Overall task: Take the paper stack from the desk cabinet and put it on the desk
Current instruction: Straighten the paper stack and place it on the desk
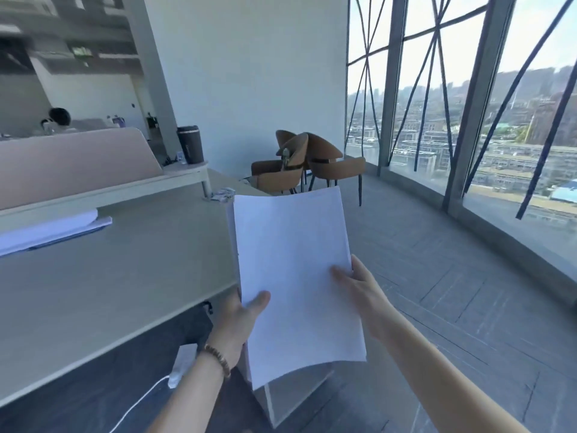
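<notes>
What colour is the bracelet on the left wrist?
Brown: the beaded bracelet shows clearly in the head view, below the left hand holding the paper stack.

Paper stack held in the air past the right end of the desk, above the floor. Left hand on its left edge, right hand on its right edge (thumbs on top). Second pile of papers lies on the desk, far left, before the raised shelf. Tumbler stands on that shelf's right end. Chairs behind the stack, near the windows to the right. Power adapter on the floor below the desk edge.
</notes>
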